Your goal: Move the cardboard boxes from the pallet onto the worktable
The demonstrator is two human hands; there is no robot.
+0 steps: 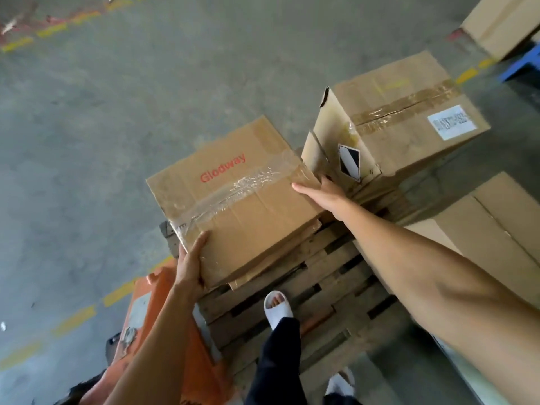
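Hands are on one box: the left hand (191,266) grips the near left corner of the Glodway box (233,200), thumb on top and fingers under the edge, and the right hand (317,190) lies along its far right edge, thumb straight on the lid; its fingers are hidden behind the side, so I cannot tell how they curl. The step looks like the lifting of this box from the wooden pallet (315,282), where it sits, slightly tilted. The next move will need an even lift and a turn toward the worktable, which is not in view. The cardboard is brown and creased, with wrinkled clear tape over the seam. Beside it stands a taller box (409,124) with a torn corner flap and brown tape. The pallet slats are rough and dark.
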